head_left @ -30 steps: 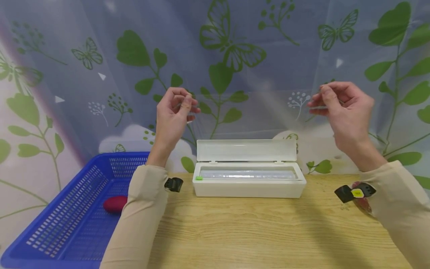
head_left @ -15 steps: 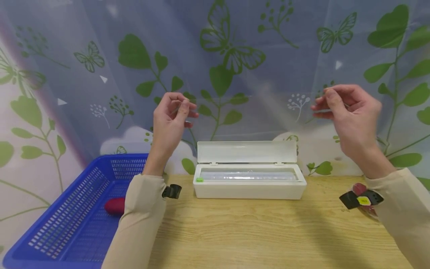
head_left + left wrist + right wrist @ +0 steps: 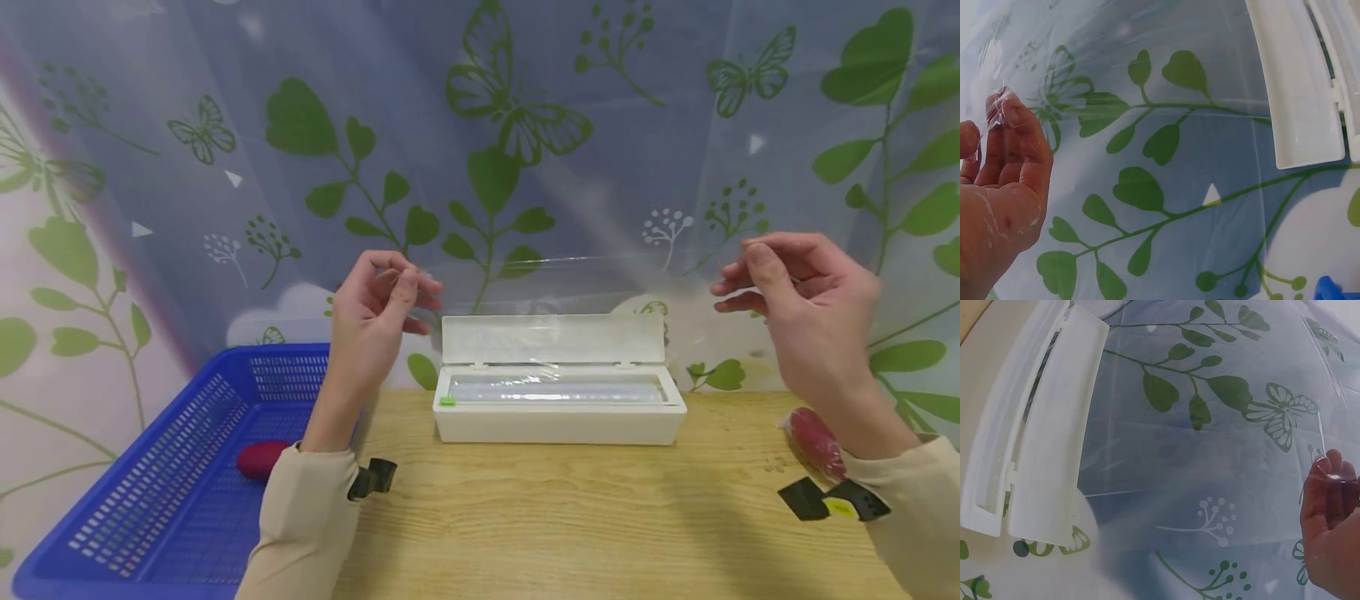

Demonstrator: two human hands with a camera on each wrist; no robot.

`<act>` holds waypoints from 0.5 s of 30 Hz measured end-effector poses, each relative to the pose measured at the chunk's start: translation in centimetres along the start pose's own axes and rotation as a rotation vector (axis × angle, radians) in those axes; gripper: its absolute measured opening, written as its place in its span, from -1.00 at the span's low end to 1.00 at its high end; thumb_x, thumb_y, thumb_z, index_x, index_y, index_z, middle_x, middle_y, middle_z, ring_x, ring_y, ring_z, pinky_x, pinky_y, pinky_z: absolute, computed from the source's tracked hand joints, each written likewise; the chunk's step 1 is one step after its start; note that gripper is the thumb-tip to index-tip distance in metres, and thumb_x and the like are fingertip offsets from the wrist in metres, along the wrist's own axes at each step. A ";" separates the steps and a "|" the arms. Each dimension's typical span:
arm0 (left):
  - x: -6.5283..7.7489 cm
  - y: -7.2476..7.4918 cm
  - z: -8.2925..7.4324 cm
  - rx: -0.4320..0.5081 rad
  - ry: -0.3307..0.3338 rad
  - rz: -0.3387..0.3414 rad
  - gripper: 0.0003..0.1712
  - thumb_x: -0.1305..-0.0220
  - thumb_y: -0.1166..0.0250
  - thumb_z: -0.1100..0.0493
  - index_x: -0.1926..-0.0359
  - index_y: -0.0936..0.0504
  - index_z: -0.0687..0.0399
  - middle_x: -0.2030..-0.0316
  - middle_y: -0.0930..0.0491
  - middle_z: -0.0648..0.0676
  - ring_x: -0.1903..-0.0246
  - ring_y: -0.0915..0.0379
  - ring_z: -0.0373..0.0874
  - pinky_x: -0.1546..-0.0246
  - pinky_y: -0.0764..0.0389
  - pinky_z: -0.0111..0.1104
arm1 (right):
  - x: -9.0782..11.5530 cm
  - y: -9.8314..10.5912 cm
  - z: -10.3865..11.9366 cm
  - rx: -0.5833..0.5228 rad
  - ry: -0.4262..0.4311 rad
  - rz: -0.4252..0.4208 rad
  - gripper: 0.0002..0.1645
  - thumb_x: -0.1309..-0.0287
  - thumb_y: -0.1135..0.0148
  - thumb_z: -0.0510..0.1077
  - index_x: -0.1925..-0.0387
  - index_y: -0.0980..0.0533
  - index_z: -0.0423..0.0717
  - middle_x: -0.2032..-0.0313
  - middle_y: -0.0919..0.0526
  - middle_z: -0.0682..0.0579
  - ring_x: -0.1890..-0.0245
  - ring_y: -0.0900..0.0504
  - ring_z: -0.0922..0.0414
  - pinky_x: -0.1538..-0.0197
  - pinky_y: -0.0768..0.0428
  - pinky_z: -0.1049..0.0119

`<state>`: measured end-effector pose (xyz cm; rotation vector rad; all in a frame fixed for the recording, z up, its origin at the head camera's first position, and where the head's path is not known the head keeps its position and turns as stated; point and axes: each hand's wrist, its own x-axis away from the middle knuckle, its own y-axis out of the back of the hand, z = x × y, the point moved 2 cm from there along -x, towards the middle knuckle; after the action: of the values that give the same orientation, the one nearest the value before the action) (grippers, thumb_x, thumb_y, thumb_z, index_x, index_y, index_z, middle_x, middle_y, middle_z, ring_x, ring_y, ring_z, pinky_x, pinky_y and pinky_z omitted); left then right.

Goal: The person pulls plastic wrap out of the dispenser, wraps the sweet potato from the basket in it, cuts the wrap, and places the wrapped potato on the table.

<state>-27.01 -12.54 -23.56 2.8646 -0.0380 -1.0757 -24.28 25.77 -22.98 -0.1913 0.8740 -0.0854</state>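
Right now my left hand (image 3: pixel 378 310) pinches one top corner of the film (image 3: pixel 570 287) between thumb and fingertips, and my right hand (image 3: pixel 806 304) pinches the other corner the same way. That sheet of clear film hangs stretched between them, above and just behind the dispenser (image 3: pixel 558 408), running down into its open trough (the edge shows as a thin bright line across the head view). The lid (image 3: pixel 551 337) stands upright at the back. The dispenser sits on the bench (image 3: pixel 570 517), near the back edge. To my left is a blue basket (image 3: pixel 150 500) with a red thing (image 3: pixel 258 458) lying in it. Another red thing (image 3: pixel 813 440), wrapped in film, lies on the bench below my right wrist.
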 end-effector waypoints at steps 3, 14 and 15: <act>0.9 -0.2 -0.1 0.019 0.003 0.021 -0.81 -0.56 -0.12 0.15 0.05 -0.43 0.22 0.29 -0.75 -0.17 0.32 -0.71 -0.20 0.45 -0.73 -0.30 | 0.7 0.3 0.3 0.039 0.001 0.006 -0.81 -0.34 -0.19 -0.41 0.08 -0.54 -0.50 0.36 -0.75 -0.10 0.42 -0.78 0.11 0.29 -0.75 0.36; 4.0 0.0 0.6 0.040 0.047 0.096 -0.83 -0.57 -0.09 0.18 0.06 -0.40 0.24 0.31 -0.75 -0.16 0.33 -0.71 -0.22 0.46 -0.71 -0.30 | 3.4 0.8 0.7 0.130 -0.028 0.015 -0.74 -0.36 -0.12 -0.46 0.08 -0.41 -0.72 0.39 -0.74 -0.06 0.45 -0.76 0.13 0.37 -0.73 0.36; 4.3 0.0 0.7 0.043 0.048 0.102 -0.84 -0.57 -0.09 0.19 0.07 -0.40 0.25 0.31 -0.75 -0.14 0.34 -0.71 -0.22 0.47 -0.70 -0.30 | 3.6 0.9 0.7 0.114 -0.026 0.022 -0.75 -0.36 -0.11 -0.47 0.09 -0.41 -0.72 0.39 -0.74 -0.07 0.45 -0.77 0.12 0.38 -0.73 0.35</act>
<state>-24.20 -12.82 -26.91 2.8891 -0.2046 -0.9991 -21.45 26.17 -25.47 -0.0760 0.8430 -0.1119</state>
